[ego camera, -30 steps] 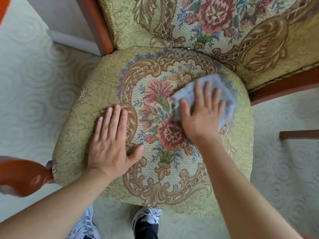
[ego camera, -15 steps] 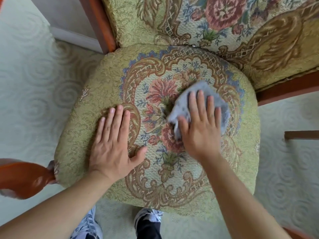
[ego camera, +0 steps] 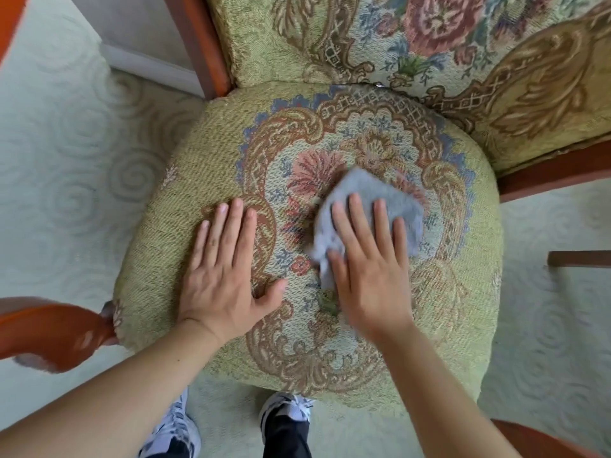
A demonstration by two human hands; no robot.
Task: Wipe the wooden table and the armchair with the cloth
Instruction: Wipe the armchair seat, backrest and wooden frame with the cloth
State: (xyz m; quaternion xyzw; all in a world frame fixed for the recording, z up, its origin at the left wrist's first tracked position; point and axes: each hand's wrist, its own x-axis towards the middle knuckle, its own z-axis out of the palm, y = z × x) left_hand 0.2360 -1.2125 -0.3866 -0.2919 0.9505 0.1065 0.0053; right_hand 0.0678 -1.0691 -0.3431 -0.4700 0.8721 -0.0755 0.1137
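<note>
the right hand [ego camera: 370, 272] presses flat on the cloth [ego camera: 370, 206] at the armchair [ego camera: 205, 180] seat's centre, left hand [ego camera: 224, 269] flat beside it, unwiped fabric all around.

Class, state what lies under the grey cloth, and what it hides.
The cloth, pressed flat by the right hand, lies on the armchair seat. The floral pattern beneath it is covered and unseen.

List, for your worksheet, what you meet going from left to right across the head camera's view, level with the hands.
Patterned carpet → seat cushion's left edge → left hand → grey cloth under the right hand → seat cushion's right edge → dark wooden bar.
</note>
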